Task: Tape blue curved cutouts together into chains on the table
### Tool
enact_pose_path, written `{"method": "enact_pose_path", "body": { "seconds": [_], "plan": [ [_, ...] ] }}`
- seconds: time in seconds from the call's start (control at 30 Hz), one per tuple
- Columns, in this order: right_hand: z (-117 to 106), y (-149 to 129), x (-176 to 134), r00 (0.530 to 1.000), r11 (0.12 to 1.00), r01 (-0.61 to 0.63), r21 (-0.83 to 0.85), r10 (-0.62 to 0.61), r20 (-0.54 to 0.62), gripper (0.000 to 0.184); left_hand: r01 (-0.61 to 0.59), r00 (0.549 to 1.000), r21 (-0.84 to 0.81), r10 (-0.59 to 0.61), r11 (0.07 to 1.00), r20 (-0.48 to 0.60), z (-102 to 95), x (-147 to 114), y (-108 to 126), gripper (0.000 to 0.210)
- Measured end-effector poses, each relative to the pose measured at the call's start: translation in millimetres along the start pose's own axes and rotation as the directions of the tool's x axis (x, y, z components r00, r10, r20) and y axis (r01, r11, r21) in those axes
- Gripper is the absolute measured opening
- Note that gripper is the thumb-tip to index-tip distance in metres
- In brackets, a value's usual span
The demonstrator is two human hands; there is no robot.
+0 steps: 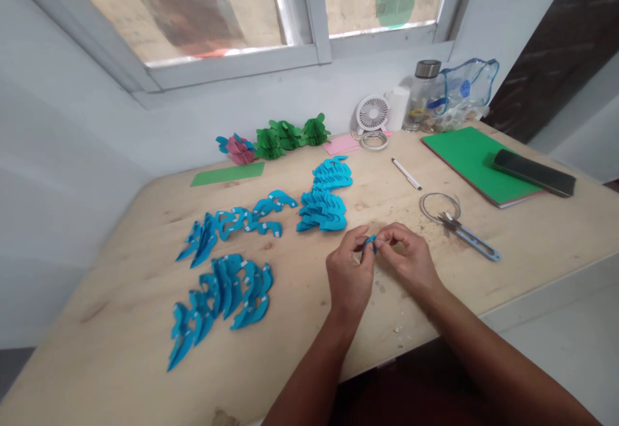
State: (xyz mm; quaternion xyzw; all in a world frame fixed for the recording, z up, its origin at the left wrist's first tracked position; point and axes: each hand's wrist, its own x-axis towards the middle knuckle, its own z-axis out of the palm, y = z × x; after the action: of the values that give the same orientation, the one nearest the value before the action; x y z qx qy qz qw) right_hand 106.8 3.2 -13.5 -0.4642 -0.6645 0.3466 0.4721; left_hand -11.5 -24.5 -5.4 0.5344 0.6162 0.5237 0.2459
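1. A small blue paper piece (371, 240) is gripped between the bent fingers and thumb of the left hand (349, 274); its right edge is pinched by the closed fingertips of the right hand (409, 258). It is mostly covered, so its shape cannot be told.
2. From that piece, with 12 toward the window, a stack of blue paper cutouts (323, 212) is placed near, at 11 o'clock.
3. At 3 o'clock, thread snips (476, 243) are laid; at 2, a wire coil (441, 194); at 1, a white pen (406, 173).
4. White-tabbed blue cutouts (235, 221) are spread at 9 o'clock, with a second row (220, 290) between 8 and 9.
5. Farther off at 2, a black smartphone (534, 173) is rested partly on a green sheet (471, 158).
6. At 12, a small white fan (372, 114) is stood by the wall.
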Motion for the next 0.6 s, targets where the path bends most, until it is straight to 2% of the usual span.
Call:
{"method": "enact_pose_path", "body": {
  "seconds": [0.17, 0.33, 0.47, 0.6],
  "plan": [
    [0.2, -2.0, 0.7, 0.999, 0.997, -0.036, 0.075, 0.036, -0.003, 0.013, -0.061, 0.997, 0.078, 0.065, 0.995, -0.050, 0.1, -0.4, -0.2, 0.027],
    [1.5, 1.9, 2.5, 0.968, 0.939, -0.252, 0.235, 0.246, 0.055, 0.017, -0.124, 0.987, 0.121, 0.135, 0.985, -0.089, 0.2, -0.1, -1.8, 0.026],
    [1.2, 4.6, 3.8, 0.924, 0.878, -0.381, 0.290, 0.373, 0.084, 0.022, -0.104, 0.987, 0.099, 0.115, 0.990, -0.113, -0.3, 0.4, -0.7, 0.023],
    [0.4, 4.1, 4.5, 0.920, 0.862, -0.391, 0.322, 0.379, 0.104, 0.021, -0.038, 0.994, 0.016, 0.040, 0.999, -0.103, -0.7, 1.5, -0.7, 0.024]
  ]
}}
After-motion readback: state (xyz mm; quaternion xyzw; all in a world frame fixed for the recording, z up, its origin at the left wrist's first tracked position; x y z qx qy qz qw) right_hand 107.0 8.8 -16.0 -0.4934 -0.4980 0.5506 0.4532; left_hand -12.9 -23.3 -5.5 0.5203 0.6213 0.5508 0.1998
